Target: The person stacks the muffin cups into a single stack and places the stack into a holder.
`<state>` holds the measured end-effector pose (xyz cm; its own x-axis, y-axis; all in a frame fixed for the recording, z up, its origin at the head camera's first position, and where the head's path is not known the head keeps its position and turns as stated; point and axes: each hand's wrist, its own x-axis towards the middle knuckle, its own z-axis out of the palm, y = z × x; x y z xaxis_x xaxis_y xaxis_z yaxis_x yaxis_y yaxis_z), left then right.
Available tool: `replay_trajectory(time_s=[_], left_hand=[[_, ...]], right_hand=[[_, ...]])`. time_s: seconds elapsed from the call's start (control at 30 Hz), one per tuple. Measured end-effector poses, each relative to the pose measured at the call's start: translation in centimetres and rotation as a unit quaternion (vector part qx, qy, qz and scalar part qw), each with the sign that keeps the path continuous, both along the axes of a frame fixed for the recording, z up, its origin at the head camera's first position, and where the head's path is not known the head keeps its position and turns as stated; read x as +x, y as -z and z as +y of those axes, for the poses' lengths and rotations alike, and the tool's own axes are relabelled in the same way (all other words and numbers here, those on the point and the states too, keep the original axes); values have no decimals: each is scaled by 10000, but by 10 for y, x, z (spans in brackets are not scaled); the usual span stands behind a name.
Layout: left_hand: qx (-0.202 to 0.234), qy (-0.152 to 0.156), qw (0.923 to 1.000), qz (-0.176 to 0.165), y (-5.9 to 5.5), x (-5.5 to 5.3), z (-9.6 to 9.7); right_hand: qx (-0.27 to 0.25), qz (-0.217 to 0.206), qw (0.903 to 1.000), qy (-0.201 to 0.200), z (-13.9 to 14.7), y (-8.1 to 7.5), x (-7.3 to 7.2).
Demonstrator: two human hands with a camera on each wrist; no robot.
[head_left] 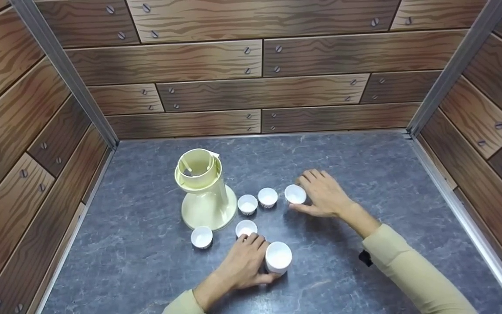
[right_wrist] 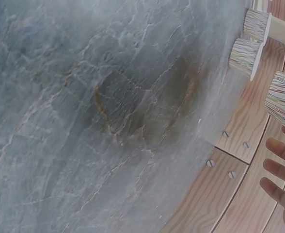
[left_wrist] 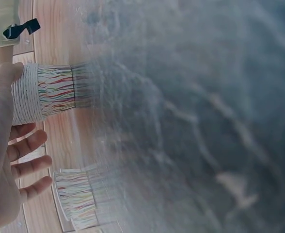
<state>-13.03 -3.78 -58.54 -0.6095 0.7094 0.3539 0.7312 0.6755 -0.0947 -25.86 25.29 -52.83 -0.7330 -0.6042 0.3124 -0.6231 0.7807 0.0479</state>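
Observation:
Near the front, my left hand [head_left: 244, 261] holds a stack of white paper cups [head_left: 278, 257] between thumb and fingers. In the left wrist view the stack [left_wrist: 43, 94] shows many layered rims and coloured wavy lines below. One single paper cup [head_left: 246, 227] stands just beyond the left fingertips, partly hidden by them. Farther right, my right hand [head_left: 323, 194] grips another small paper cup [head_left: 295, 194] with thumb and fingers on its side. That cup [right_wrist: 282, 99] is cut off at the edge of the right wrist view.
A cream stand [head_left: 207, 205] with a hollow round top rises left of the hands. Beside its base are two paper cups, a left one [head_left: 247, 204] and a right one [head_left: 267, 197]. Another cup [head_left: 201, 237] stands in front. Wood-patterned walls [head_left: 207, 61] surround the dark tabletop [head_left: 142, 183].

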Motion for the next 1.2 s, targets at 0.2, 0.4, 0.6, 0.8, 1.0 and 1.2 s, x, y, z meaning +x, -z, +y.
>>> replay_trajectory(time_s=[0.2, 0.4, 0.6, 0.8, 1.0, 1.2], left_hand=[[-17, -3, 10000, 9, 0, 0, 0], [-32, -21, 10000, -33, -1, 1, -1], [-42, -32, 9999, -87, -1, 1, -1], [-67, -7, 10000, 1, -1, 0, -1], [-70, -5, 10000, 28, -1, 0, -1], [-39, -24, 10000, 27, 0, 0, 0]], right_hand=[[-97, 71, 9999, -117, -3, -5, 7], [-168, 172, 9994, -268, -5, -8, 12], [-151, 181, 9992, -326, -8, -10, 16], [-170, 255, 9987, -410, -8, -13, 21], [-202, 426, 9973, -558, -8, -17, 28], [-177, 390, 9974, -576, -8, -20, 36]])
